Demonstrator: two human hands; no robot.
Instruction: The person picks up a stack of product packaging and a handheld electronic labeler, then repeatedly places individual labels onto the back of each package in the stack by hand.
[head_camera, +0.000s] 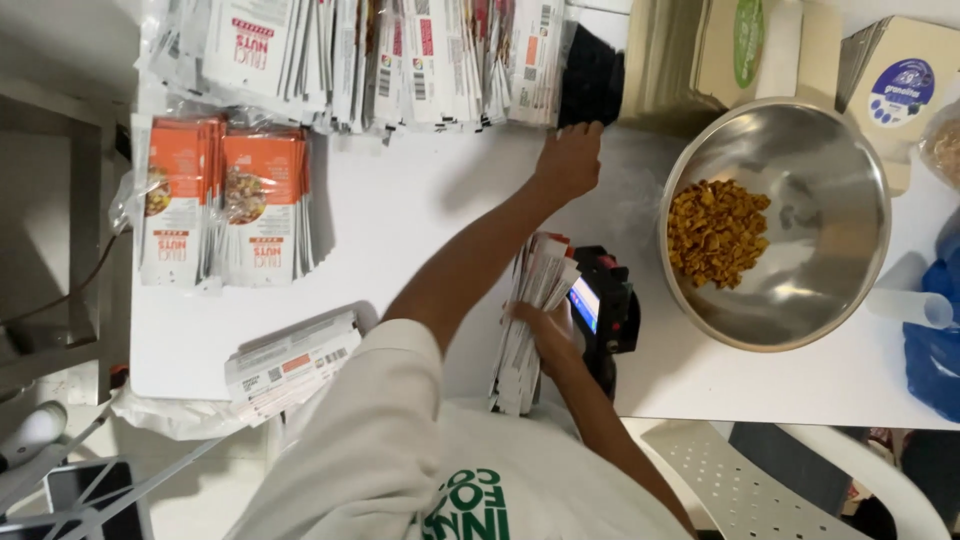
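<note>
My left hand (568, 158) reaches far across the white table (420, 215), its fingers at the lower edge of a black stack of pouches (590, 72); whether it grips one is hidden. My right hand (545, 332) holds an upright stack of white pouches (530, 320) near the table's front edge. A black handheld printer with a lit screen (605, 305) lies right beside that hand, touching the stack.
A steel bowl (830, 170) with yellow-brown snack pieces sits at right. Orange pouches (225, 200) lie at left, white pouch rows (380, 55) along the back, more pouches (290, 365) at the front left. Cardboard boxes (740, 50) stand behind the bowl. A white chair (790, 480) is below.
</note>
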